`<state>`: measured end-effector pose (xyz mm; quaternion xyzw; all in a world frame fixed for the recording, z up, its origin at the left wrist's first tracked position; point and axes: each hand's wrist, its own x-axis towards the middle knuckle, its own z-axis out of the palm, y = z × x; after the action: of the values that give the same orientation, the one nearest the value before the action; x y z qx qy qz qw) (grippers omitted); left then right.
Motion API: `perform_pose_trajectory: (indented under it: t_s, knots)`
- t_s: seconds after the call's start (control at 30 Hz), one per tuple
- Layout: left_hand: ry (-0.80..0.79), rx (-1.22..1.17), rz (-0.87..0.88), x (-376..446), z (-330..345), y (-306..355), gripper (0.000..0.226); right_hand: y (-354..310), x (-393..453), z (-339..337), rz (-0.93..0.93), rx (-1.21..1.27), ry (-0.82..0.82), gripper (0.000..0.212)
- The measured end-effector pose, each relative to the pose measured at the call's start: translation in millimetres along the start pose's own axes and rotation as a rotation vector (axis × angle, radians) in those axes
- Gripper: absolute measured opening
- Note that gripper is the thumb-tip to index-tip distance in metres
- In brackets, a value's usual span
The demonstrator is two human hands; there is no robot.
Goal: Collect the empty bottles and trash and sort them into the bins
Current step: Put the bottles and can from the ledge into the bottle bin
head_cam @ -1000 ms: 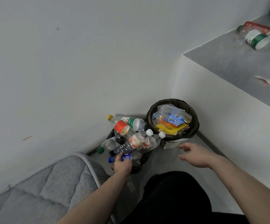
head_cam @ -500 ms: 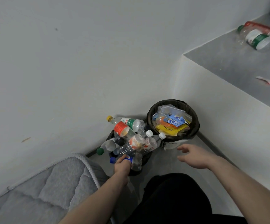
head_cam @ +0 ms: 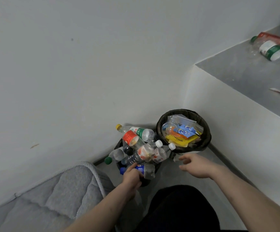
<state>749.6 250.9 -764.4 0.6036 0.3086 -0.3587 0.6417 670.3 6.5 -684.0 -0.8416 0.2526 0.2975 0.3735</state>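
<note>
A dark bin (head_cam: 146,183) in the corner is heaped with several empty plastic bottles (head_cam: 142,153). At its near edge lies a blue-capped, blue-labelled bottle (head_cam: 146,170); my left hand (head_cam: 132,175) grips it, with the index finger stretched along it. To the right stands a round black-lined bin (head_cam: 206,131) filled with wrappers and plastic packets (head_cam: 181,133). My right hand (head_cam: 196,166) hovers just in front of that bin, fingers spread and holding nothing.
A grey ledge (head_cam: 236,72) at the upper right carries a green-labelled bottle (head_cam: 272,49), a red packet (head_cam: 273,37) and a small wrapper (head_cam: 279,93). A grey quilted mattress (head_cam: 52,198) fills the lower left. My dark-clothed knee (head_cam: 177,208) is below the bins.
My left hand has stayed on the blue-labelled bottle, its index finger now stretched out. The right hand has drifted slightly left, toward the bins.
</note>
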Motion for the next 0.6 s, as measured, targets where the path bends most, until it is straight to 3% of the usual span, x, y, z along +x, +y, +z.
perform_pose_trajectory:
  t_s: [0.4, 0.6]
  knots:
    - [0.21, -0.052, 0.024, 32.7, 12.1, -22.0, 0.06, 0.2, 17.3, 2.0, -0.004, -0.037, -0.037, 0.049]
    - [0.236, -0.01, 0.022, 34.0, 16.3, -25.9, 0.054, -1.5, 19.1, 2.5, 0.004, -0.051, -0.044, 0.048]
